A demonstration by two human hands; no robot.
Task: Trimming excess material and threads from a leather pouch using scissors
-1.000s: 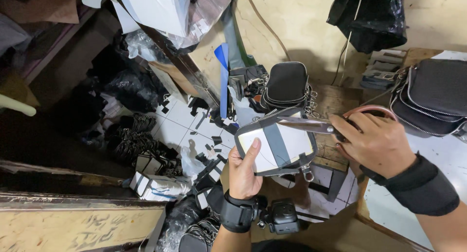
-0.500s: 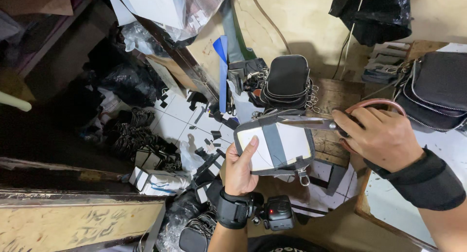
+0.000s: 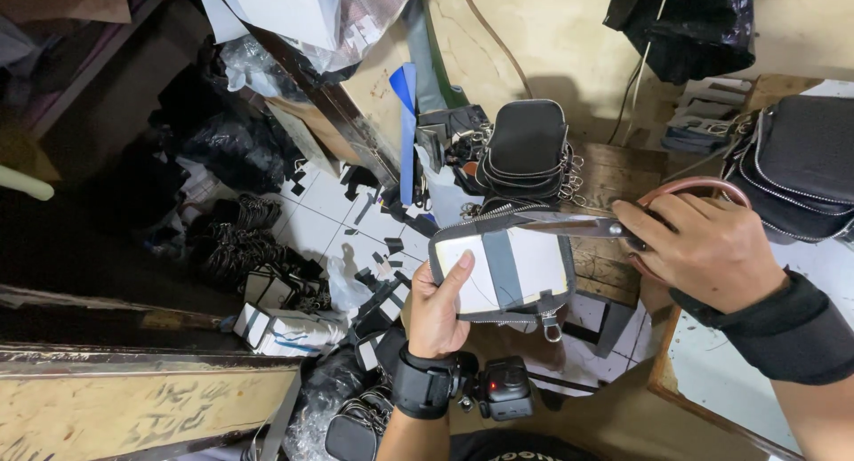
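Standing over a cluttered, probably tiled floor (image 3: 329, 203), wooden bench (image 3: 623, 172) beside

The pouch (image 3: 503, 267) is made of matt grey cloth with white lining. The scissors (image 3: 569, 224) are of shiny metal, and rough worn wood is seen in the surface (image 3: 614, 172).

1. Pouch panel (image 3: 503, 270): white lining crossed by a grey strap, with dark grey edging.
2. Scissors (image 3: 578, 226): silver blades, reddish-brown handle loop.
3. Finished pouch (image 3: 527, 145): black with silver zips.
4. Floor (image 3: 325, 207): white tiles, black scraps.
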